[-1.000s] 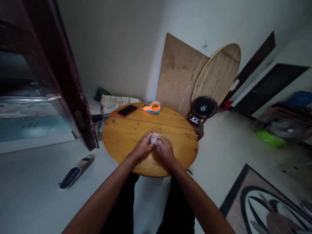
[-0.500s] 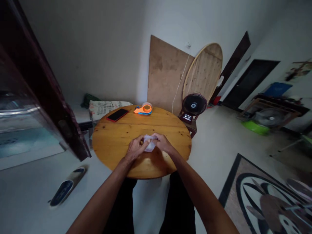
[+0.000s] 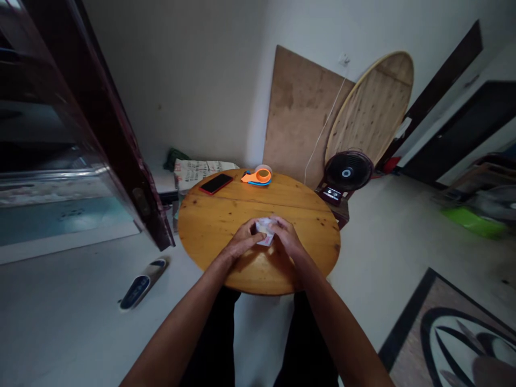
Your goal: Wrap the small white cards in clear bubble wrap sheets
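Note:
Between both hands, just above or on the round wooden table, is a small pale packet with pinkish print; its exact kind is too small to make out. My left hand grips its left side, thumb lying across the front. From the right, my right hand holds it with fingers bent around the edge. Farther back on the tabletop sit an orange and blue tape dispenser and, to its left, a dark-screened phone with a red edge.
A black fan stands beyond the table's right edge, near a small lit screen. Behind lean a brown board and a round wooden panel. A slipper lies on the floor at left, by the dark door frame.
The view has swung left, so the table and surroundings sit farther right. In my hands the packet has been turned, and pinkish print now shows on its front.

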A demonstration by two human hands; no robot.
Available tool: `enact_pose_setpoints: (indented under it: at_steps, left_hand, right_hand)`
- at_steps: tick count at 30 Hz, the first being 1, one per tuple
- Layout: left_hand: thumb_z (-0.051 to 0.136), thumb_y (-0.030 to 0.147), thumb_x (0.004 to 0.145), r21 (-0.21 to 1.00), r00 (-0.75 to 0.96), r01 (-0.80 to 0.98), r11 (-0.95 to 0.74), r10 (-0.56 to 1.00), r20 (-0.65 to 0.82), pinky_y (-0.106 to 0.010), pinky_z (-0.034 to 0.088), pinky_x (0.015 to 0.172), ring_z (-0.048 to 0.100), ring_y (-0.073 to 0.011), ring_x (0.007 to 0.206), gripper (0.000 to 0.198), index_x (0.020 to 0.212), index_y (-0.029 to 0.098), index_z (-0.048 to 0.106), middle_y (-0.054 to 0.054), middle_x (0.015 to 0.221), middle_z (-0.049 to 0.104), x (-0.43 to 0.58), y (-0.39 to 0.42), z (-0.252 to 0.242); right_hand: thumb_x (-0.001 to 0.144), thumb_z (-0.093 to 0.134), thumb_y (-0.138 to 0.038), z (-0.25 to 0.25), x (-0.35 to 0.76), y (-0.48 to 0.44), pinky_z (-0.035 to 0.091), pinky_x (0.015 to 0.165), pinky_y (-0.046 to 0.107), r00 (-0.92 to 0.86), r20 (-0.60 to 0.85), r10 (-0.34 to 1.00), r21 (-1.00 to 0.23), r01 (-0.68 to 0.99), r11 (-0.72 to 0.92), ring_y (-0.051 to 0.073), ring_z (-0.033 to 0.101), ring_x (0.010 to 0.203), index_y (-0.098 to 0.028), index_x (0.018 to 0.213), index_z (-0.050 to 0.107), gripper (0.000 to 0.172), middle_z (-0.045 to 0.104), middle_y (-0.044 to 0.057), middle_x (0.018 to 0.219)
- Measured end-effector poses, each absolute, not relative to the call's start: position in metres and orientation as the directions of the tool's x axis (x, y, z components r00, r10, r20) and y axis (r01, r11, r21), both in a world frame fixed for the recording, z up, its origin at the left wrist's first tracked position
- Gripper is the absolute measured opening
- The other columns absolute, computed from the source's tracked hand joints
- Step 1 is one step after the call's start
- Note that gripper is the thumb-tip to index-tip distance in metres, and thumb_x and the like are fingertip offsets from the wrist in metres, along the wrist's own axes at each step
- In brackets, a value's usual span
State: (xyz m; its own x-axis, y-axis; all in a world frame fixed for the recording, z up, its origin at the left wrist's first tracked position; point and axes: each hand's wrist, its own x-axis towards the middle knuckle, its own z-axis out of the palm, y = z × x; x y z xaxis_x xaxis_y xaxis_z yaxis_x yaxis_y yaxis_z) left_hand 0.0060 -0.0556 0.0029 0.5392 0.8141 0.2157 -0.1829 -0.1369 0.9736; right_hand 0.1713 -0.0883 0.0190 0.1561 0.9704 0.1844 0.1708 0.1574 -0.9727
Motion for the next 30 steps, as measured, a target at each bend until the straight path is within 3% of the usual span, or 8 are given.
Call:
enact_pose_setpoints:
  at_steps: [5,11,16,21,30]
  left_hand:
    - [0.071,0.030,0.069,0.975,0.534,-0.205,-0.087,0.825,0.186,-0.032,0.048,0.090,0.061,-0.0202,0.101,0.055,0.119,0.014,0.056,-0.010,0.115,0.065,0.008,-0.057,0.007]
    - [0.071,0.032,0.070,0.974,0.532,-0.209,-0.091,0.825,0.191,-0.032,0.048,0.089,0.061,-0.0195,0.099,0.051,0.117,0.015,0.057,-0.009,0.112,0.065,0.007,-0.058,0.008]
    - [0.072,0.030,0.070,0.979,0.517,-0.181,-0.091,0.838,0.174,-0.027,0.048,0.077,0.061,-0.0155,0.085,0.038,0.102,0.015,0.058,-0.004,0.094,0.065,0.003,-0.060,0.011]
    - [0.072,0.033,0.069,0.976,0.502,-0.205,-0.076,0.848,0.171,-0.023,0.047,0.070,0.059,-0.0136,0.079,0.038,0.100,0.016,0.058,-0.001,0.087,0.063,0.003,-0.061,0.012]
    - [0.070,0.041,0.071,0.982,0.460,-0.128,-0.140,0.869,0.184,-0.020,0.041,0.056,0.053,-0.0106,0.065,0.036,0.095,0.015,0.062,0.001,0.078,0.060,0.004,-0.058,0.006]
  right_hand:
    - [0.076,0.061,-0.036,0.015,0.165,-0.103,0.052,0.083,0.035,0.177,0.221,0.959,-0.975,0.031,0.219,0.023,0.066,0.093,-0.018,0.103,0.066,0.033,0.071,0.008,0.102]
    - [0.079,0.059,-0.040,0.013,0.161,-0.104,0.052,0.087,0.035,0.110,0.274,0.955,-0.959,0.106,0.263,0.022,0.065,0.098,-0.021,0.115,0.061,0.040,0.069,0.007,0.111]
    - [0.080,0.058,-0.036,0.011,0.161,-0.107,0.052,0.079,0.031,0.095,0.272,0.957,-0.954,0.157,0.256,0.020,0.065,0.088,-0.020,0.106,0.064,0.031,0.070,0.004,0.100]
    - [0.081,0.057,-0.036,0.008,0.163,-0.107,0.051,0.078,0.029,0.081,0.304,0.949,-0.926,0.258,0.274,0.019,0.064,0.088,-0.022,0.103,0.066,0.028,0.070,0.003,0.098]
    - [0.088,0.050,-0.035,0.009,0.161,-0.107,0.044,0.099,0.034,0.041,0.458,0.888,-0.811,0.428,0.398,0.019,0.060,0.108,-0.022,0.103,0.069,0.028,0.067,0.007,0.113]
